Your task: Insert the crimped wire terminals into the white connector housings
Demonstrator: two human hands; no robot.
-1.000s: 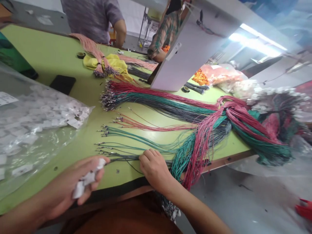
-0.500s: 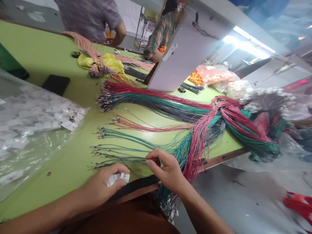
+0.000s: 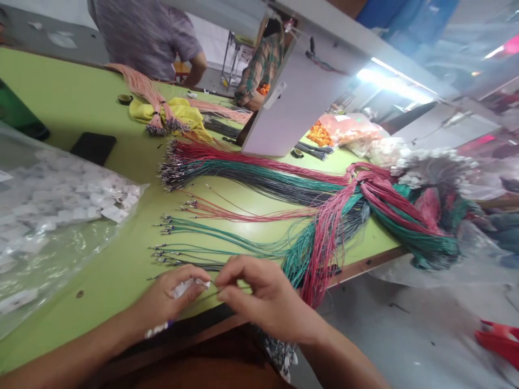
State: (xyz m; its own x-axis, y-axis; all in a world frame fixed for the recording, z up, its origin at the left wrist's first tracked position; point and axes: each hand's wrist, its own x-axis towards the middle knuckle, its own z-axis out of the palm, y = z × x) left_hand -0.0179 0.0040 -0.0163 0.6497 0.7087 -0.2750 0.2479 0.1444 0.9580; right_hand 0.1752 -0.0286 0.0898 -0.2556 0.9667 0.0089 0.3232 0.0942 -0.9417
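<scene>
The left hand (image 3: pixel 167 298) pinches a white plastic connector (image 3: pixel 185 287); the right hand (image 3: pixel 265 297), a thin dark wire (image 3: pixel 213 282). Keeping both aligned should help.

A head-worn camera looks forward and down across the table (image 3: pixel 125 270).

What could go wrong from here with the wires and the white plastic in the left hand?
The left hand holds the white plastic in curled fingers, so some might slip out. The right hand seems to pinch a thin wire, which could bend if pushed at an angle. The pink wires drape over the table edge, where a snag might drag them.
</scene>
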